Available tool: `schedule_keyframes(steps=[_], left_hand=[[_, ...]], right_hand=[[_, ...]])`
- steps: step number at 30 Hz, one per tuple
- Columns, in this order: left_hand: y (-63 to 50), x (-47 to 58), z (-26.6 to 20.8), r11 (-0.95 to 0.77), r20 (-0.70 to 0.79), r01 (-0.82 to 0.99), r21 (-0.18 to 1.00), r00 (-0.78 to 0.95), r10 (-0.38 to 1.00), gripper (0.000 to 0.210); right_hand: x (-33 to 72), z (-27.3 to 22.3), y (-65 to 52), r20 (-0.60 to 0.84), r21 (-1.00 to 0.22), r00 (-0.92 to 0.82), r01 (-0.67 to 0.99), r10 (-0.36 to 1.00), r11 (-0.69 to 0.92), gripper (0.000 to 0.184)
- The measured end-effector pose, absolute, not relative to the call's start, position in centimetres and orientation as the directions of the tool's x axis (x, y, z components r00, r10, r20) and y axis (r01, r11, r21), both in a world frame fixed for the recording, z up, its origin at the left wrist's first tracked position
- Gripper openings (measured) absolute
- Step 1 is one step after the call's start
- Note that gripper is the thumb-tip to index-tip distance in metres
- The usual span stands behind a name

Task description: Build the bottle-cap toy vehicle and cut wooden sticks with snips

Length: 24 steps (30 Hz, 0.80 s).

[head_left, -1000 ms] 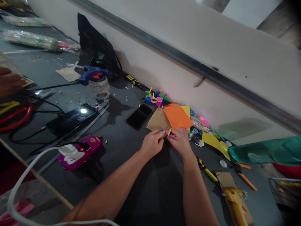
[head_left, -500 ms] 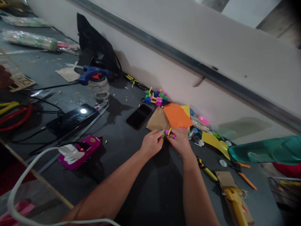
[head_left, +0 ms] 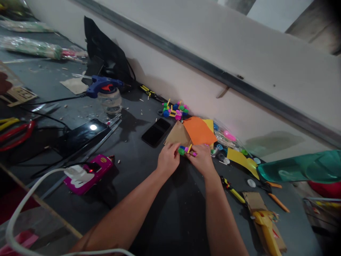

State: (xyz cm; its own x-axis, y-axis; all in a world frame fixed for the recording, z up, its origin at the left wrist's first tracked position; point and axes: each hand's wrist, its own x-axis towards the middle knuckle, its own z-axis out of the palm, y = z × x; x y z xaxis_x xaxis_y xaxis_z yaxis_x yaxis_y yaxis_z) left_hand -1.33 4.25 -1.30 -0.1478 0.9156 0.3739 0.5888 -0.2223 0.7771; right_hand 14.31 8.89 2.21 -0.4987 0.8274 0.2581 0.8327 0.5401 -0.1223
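My right hand (head_left: pixel 201 159) grips a small colourful toy assembly (head_left: pixel 182 150) with green, blue and pink parts and a short yellow stick. The fingers of my left hand (head_left: pixel 168 160) are curled at its green end. Both hands are closed just in front of a brown cardboard piece (head_left: pixel 178 134), which has an orange sheet (head_left: pixel 200 130) beside it. Behind the cardboard stands a similar group of coloured toy pieces (head_left: pixel 175 109). A black phone (head_left: pixel 156 131) lies to the left of the cardboard. My fingers partly hide the assembly.
On the left are a blue glue gun (head_left: pixel 103 86) on a jar (head_left: pixel 110 101), a lit phone (head_left: pixel 82 137) and a magenta power strip (head_left: pixel 89 174). A teal bottle (head_left: pixel 301 166), pliers (head_left: pixel 234 192) and a yellow glue gun (head_left: pixel 266 227) lie right. Another person's hand (head_left: pixel 4 83) shows far left.
The left fingers have shifted slightly left along the toy assembly, exposing more of its green part. The right hand keeps its grip. The whole view has shifted slightly.
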Motion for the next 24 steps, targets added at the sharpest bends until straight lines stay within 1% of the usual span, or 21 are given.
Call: schedule_keyframes(steps=[4,6,9,13,16,18,20,24], left_hand=[[4.3,-1.3,-1.3,-0.269,0.425,0.645,0.715,-0.095,0.900,0.045],[4.5,-1.3,-1.4,-0.300,0.439,0.655,0.694,-0.054,0.897,0.049],[4.7,-1.3,-1.5,-0.332,0.440,0.658,0.676,0.002,0.898,0.051],[5.1,-1.3,-1.8,-0.328,0.421,0.676,0.661,0.028,0.907,0.051],[5.3,-1.3,-2.0,-0.311,0.400,0.691,0.652,0.035,0.916,0.051],[5.5,-1.3,-2.1,-0.304,0.395,0.703,0.642,0.036,0.918,0.051],[5.6,-1.3,-2.3,-0.307,0.399,0.711,0.633,0.040,0.916,0.051],[5.8,-1.4,-2.6,-0.313,0.416,0.722,0.617,0.038,0.909,0.050]], right_hand=[[14.0,2.4,8.6,0.280,-0.149,-0.479,0.834,0.832,0.531,0.016],[14.0,2.4,8.6,0.290,-0.177,-0.458,0.837,0.840,0.517,0.015],[14.3,2.2,8.7,0.281,-0.259,-0.428,0.828,0.859,0.498,0.028],[15.5,2.9,9.0,0.262,-0.395,-0.413,0.779,0.872,0.487,0.048],[17.1,4.0,8.9,0.294,-0.475,-0.359,0.749,0.886,0.462,0.048],[18.1,4.7,8.6,0.297,-0.491,-0.326,0.754,0.897,0.436,0.043],[18.9,5.0,8.0,0.272,-0.485,-0.329,0.765,0.904,0.424,0.039],[18.8,4.1,6.3,0.206,-0.456,-0.343,0.795,0.916,0.400,0.044]])
